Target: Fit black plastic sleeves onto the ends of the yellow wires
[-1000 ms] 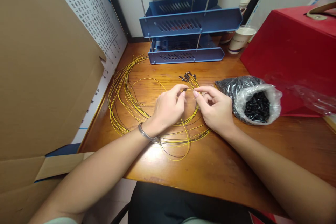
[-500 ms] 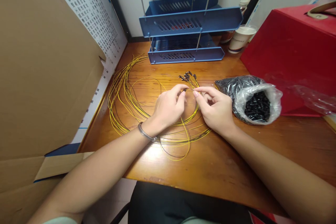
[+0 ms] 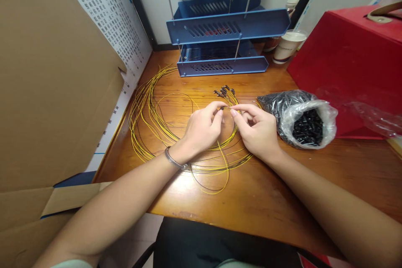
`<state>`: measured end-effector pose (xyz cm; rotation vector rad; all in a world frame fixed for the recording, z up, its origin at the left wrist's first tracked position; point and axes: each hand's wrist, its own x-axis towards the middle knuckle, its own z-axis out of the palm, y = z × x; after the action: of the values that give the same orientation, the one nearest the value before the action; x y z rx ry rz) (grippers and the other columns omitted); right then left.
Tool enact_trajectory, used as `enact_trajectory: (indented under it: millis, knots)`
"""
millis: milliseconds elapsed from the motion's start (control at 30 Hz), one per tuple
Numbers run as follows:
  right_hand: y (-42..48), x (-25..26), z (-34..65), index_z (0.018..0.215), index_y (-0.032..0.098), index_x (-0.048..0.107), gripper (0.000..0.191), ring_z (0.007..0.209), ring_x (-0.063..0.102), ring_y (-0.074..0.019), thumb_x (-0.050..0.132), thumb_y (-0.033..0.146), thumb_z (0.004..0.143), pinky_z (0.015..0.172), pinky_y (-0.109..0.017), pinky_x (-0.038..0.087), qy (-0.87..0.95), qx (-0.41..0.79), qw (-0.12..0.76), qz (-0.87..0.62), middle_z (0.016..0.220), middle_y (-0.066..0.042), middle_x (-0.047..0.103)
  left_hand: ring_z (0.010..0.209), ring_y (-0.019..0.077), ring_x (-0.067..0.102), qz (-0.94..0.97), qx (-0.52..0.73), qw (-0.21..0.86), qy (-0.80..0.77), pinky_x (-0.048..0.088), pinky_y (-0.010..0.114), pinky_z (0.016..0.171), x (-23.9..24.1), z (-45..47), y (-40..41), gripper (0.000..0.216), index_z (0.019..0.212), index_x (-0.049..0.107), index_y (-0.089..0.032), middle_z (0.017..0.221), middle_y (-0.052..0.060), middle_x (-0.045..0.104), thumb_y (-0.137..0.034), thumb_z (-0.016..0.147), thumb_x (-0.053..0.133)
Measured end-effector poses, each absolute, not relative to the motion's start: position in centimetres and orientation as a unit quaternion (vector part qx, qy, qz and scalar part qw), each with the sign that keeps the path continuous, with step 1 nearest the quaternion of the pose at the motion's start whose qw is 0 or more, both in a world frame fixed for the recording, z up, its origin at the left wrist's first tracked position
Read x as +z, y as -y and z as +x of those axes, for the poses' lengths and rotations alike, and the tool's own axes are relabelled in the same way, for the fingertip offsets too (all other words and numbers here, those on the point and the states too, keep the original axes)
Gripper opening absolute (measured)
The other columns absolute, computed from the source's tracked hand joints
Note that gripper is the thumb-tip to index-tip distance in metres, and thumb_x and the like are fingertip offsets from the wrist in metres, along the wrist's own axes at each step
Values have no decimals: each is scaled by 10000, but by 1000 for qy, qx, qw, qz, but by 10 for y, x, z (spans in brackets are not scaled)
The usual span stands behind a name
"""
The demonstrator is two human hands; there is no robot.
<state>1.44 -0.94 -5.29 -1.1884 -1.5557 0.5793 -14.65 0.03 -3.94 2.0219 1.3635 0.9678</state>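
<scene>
While, mid-frame, the left hand (image 3: 204,127) pinches one black piece (image 3: 221,109) and the right hand (image 3: 257,132) one wire (image 3: 226,108), both partly hide a wire coil (image 3: 168,131). Three blue trays (image 3: 264,24) stand upper centre; one bag (image 3: 285,127) and one red box (image 3: 354,67) sit right.

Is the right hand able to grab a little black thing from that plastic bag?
Probably yes: the black pieces show in the open plastic bag, close to the right hand, and nothing seems in the way. Its fingers seem to pinch a thin wire, though.
</scene>
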Motion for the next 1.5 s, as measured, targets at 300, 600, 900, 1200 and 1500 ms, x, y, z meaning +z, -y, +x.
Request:
enact_trajectory:
  millis: [300, 600, 900, 1200, 1500]
  knots:
    - [9, -52, 14, 885, 127, 735, 168, 428, 328, -65, 627, 255, 887, 482, -254, 284, 652, 242, 520, -496, 466, 97, 381, 794, 161, 686, 751, 358, 265, -488, 502, 277, 729, -39, -146, 0, 280, 1182, 667, -190, 850, 10, 742, -222, 975, 481]
    - [9, -51, 13, 883, 125, 734, 168, 431, 329, -66, 637, 262, 878, 479, -252, 290, 652, 255, 516, -494, 469, 95, 387, 794, 164, 688, 750, 359, 272, -485, 509, 281, 739, -40, -146, 0, 267, 1171, 667, -183, 864, 20, 748, -233, 982, 486]
    - [9, -52, 14, 851, 133, 743, 172, 431, 330, -69, 635, 264, 880, 482, -253, 295, 658, 251, 508, -496, 457, 88, 406, 824, 172, 695, 756, 352, 269, -482, 522, 286, 762, -40, -147, 1, 270, 1170, 667, -190, 899, 30, 754, -254, 990, 476]
    - [10, -49, 13, 869, 137, 750, 166, 427, 319, -69, 634, 254, 872, 488, -252, 301, 656, 243, 508, -502, 452, 92, 398, 817, 173, 694, 758, 352, 257, -485, 527, 285, 766, -40, -146, 1, 277, 1184, 662, -196, 882, 26, 749, -254, 989, 474]
    - [10, -50, 13, 839, 152, 720, 130, 428, 325, -69, 645, 253, 873, 499, -254, 305, 652, 233, 514, -507, 452, 98, 387, 811, 175, 694, 754, 353, 261, -489, 522, 285, 745, -41, -146, 1, 285, 1203, 661, -203, 879, 23, 751, -257, 990, 479]
